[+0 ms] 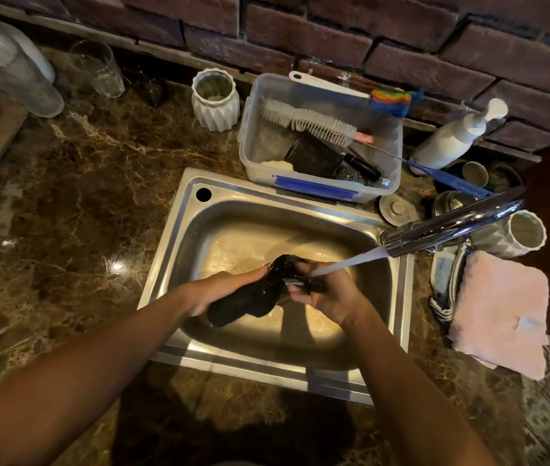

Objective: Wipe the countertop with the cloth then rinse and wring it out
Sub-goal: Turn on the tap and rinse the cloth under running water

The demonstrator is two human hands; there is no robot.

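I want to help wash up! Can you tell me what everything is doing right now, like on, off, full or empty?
Tap: on, water streaming out.
Dark cloth: wet, bunched, under the stream.
Left hand: gripping the cloth.
Right hand: gripping the cloth.
Sink: wet, not filled.
Drinking glass: upright, looks empty.
Pink towel: folded, lying beside the sink.
Plastic tub: lid off, holding brushes.
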